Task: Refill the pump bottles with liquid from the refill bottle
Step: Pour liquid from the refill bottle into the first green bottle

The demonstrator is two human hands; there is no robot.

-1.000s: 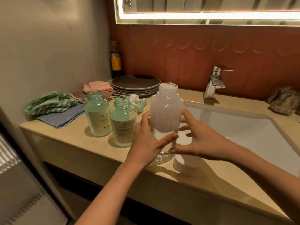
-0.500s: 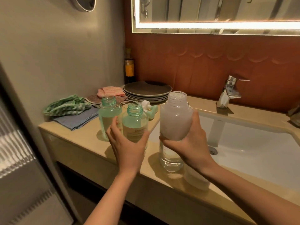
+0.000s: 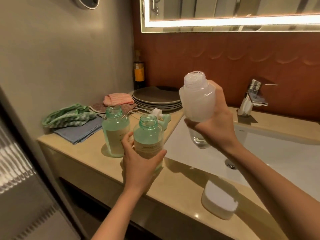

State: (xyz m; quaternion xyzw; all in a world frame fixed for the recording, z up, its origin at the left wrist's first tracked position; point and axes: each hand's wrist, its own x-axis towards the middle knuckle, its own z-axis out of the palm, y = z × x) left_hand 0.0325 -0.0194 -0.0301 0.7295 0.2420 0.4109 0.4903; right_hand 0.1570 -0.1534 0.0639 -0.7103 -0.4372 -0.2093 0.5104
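Beige counter [image 3: 86, 153], uncapped green pump bottle [image 3: 147, 135], foam-clouded refill bottle [image 3: 197, 103], clear base

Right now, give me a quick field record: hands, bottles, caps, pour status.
left hand: grips nearer pale green translucent bottle, pump off, on beige counter
right hand: holds frosted clear plastic refill bottle above white sink basin
refill bottle state: uncapped, tilted slightly left
farther pale green bottle: open, untouched
white-and-green pump head: lying on counter behind the bottles
white round cap: on counter, near front edge
pour: not started
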